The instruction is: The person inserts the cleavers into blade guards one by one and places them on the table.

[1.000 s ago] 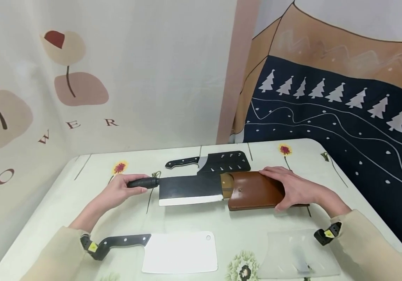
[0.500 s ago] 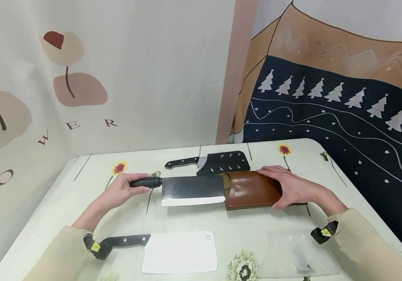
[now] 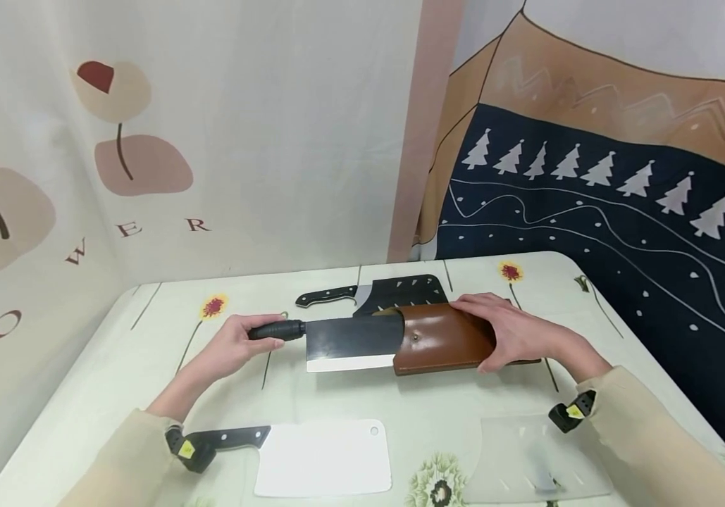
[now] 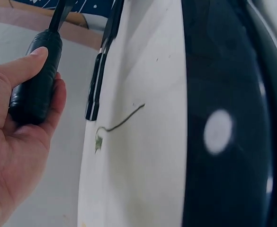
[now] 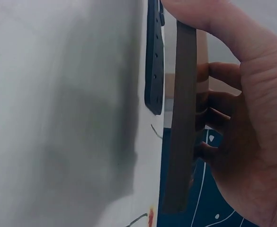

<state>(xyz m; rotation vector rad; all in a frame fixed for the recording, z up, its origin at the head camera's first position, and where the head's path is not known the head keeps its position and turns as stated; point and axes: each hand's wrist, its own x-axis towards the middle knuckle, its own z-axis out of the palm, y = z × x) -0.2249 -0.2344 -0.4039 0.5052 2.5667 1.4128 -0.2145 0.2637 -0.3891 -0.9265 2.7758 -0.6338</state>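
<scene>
My left hand (image 3: 230,346) grips the black handle (image 3: 277,330) of a dark-bladed cleaver (image 3: 351,339); the left wrist view shows thumb and fingers round the handle (image 4: 38,78). The far part of the blade is hidden inside a brown leather sheath (image 3: 441,339). Across the sheath's right end, my right hand (image 3: 517,331) holds it with thumb at the near edge and fingers at the far edge. In the right wrist view the sheath (image 5: 182,118) appears edge-on beside the hand (image 5: 252,109), raised off the table.
Behind the sheath lies a small cleaver (image 3: 326,296) in a black cover (image 3: 409,289). Nearer the front are a white-bladed cleaver (image 3: 324,458) with a black handle and, at right, a translucent cover (image 3: 536,458). A light curtain stands behind the table (image 3: 165,317).
The left hand has moved right with the cleaver, and the right hand has shifted slightly left with the sheath. More of the blade is inside the sheath.
</scene>
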